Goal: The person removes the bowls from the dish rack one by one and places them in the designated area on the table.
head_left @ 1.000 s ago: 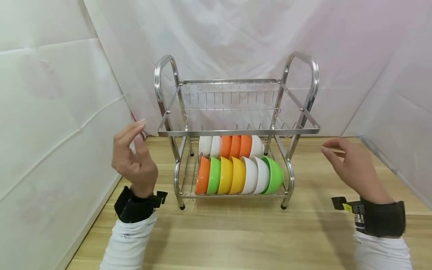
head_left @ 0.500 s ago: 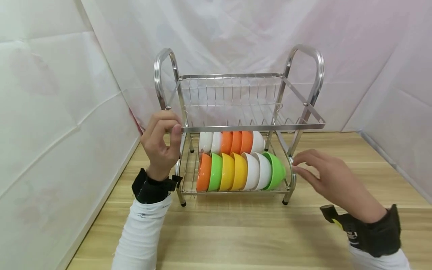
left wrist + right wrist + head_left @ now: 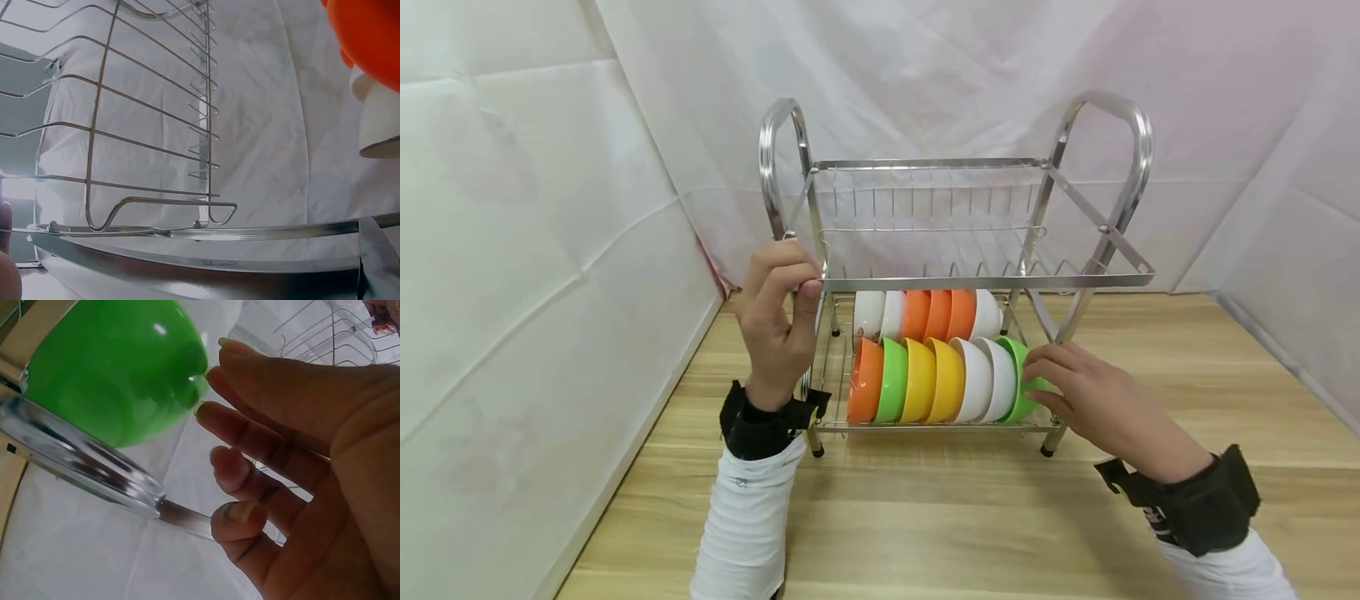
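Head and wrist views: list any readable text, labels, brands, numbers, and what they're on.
Readable text: none.
Left sleeve: small dark mark, too small to read.
Right wrist strap: pale and yellow marks, too blurred to read.
Front-row bowls, rack: no lettering visible.

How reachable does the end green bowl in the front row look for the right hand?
Probably yes: the right hand is at the base of the green bowl, with nothing visible between its fingertips and it. The rack's side post sits close without blocking them.
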`<state>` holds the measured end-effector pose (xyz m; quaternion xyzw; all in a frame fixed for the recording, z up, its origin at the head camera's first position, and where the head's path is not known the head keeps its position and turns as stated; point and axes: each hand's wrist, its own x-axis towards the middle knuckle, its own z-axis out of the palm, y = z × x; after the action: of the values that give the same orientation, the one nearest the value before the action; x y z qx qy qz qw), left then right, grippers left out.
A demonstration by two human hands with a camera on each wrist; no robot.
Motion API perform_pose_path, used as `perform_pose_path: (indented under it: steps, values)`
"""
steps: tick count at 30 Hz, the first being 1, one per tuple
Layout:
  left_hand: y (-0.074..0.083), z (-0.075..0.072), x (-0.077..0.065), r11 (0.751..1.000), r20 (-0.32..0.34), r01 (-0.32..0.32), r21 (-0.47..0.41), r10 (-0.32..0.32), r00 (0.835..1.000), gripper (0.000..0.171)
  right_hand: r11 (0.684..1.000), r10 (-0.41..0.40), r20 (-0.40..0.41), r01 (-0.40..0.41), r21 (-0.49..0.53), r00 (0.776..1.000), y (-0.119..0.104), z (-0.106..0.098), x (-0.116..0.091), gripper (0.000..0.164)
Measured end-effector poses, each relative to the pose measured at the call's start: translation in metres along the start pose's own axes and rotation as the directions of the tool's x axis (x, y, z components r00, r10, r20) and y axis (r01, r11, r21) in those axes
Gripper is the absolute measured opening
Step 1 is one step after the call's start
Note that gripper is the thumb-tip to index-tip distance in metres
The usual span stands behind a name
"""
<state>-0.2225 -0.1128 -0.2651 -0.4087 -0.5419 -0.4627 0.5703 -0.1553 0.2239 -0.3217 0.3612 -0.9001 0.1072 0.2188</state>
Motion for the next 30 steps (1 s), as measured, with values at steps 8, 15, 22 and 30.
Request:
perform_pose_path:
  steps: [8, 15, 22, 30]
  values:
    - [0.000, 0.002, 0.000, 0.995, -0.062, -0.036, 0.089, 0.042, 0.997, 0.036, 0.999, -0.052, 0.012, 0.052, -0.012, 0.999, 0.008, 0.002, 0.002, 0.044]
    - [-0.002, 0.000, -0.003, 0.997, -0.043, -0.012, 0.079, 0.015, 0.999, 0.037, 0.994, -0.105, 0.087, 0.108, -0.035, 0.991, 0.006, 0.004, 0.010, 0.034]
    - [-0.003, 0.000, -0.004, 0.997, -0.026, 0.015, 0.070, -0.013, 1.000, 0.036, 0.975, -0.134, 0.247, 0.171, -0.138, 0.960, 0.004, 0.001, 0.026, 0.027]
    - [-0.002, -0.001, -0.006, 0.995, -0.030, 0.024, 0.095, -0.021, 0.999, 0.037, 0.979, -0.124, 0.413, 0.178, -0.096, 0.902, 0.003, -0.003, 0.042, 0.025]
